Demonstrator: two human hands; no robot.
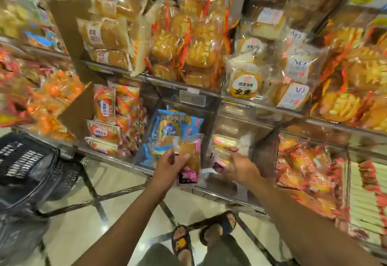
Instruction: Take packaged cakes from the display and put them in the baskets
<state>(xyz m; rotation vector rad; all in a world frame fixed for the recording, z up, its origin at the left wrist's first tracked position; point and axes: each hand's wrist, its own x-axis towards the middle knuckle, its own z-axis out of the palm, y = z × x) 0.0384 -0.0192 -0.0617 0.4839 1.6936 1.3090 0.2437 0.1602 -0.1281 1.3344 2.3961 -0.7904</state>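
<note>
The dark plastic basket [23, 161] sits at nine o'clock on a metal-legged stand [94, 198]. Its slotted wall faces the camera, and what lies inside cannot be made out.

The display [159, 81] fills the upper half in two tiers. On the lower tier, a clear bin at the centre holds blue-wrapped cakes [167, 127]. The bin at its three o'clock side holds pink-marked packets [225, 142]. Red-wrapped cakes [303, 167] pile up at four o'clock. Orange-striped cakes [104, 104] stand at ten o'clock, just beside a brown cardboard divider [77, 111]. On the upper tier there are cream-wrapped loaf cakes [106, 33] at eleven o'clock, golden round buns [188, 48] in red-trimmed wrappers at twelve, and a bread pack with a round yellow label [244, 83] at one.

The display's lower rail runs slantwise from nine o'clock down to four. Below it, the glossy tile floor [73, 192] lies open between the stand and the person's sandalled feet [182, 242] at six o'clock.

The left hand [169, 167] is raised just below centre, in front of the blue-wrapped cakes. It pinches a packaged cake [189, 157] in a clear wrapper with a pink label, thumb on the front face and fingers curled behind. The cake stands nearly upright, clear of the bins and well apart from the basket.

The right hand [243, 167] reaches into the bin at three o'clock, fingers bent down onto a pink-marked packet. Blur hides whether they close round it.
</note>
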